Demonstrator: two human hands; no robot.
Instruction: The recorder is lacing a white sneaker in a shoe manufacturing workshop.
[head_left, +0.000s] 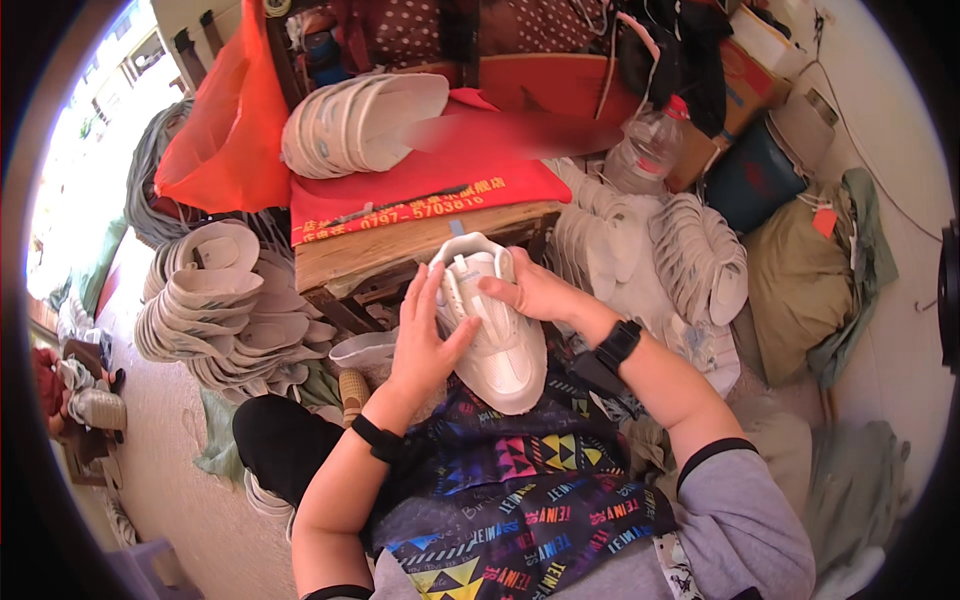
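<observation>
A white shoe upper (503,372) lies toe toward me above my lap, its collar toward the wooden bench. My left hand (428,342) grips its left side, fingers along the edge and thumb on the tongue area. From the right, my right hand (545,296) holds the other side near the collar, with its thumb across the eyelet rows. The undersides of both hands' grip are hidden. A small grey-blue tab (457,228) shows just beyond the collar.
A wooden bench (400,243) with a red cloth (430,190) carries stacked shoe uppers (365,120). More stacks of uppers lie at left (200,300) and right (700,255). A plastic bottle (645,150), a red bag (230,130) and an olive sack (800,280) stand around.
</observation>
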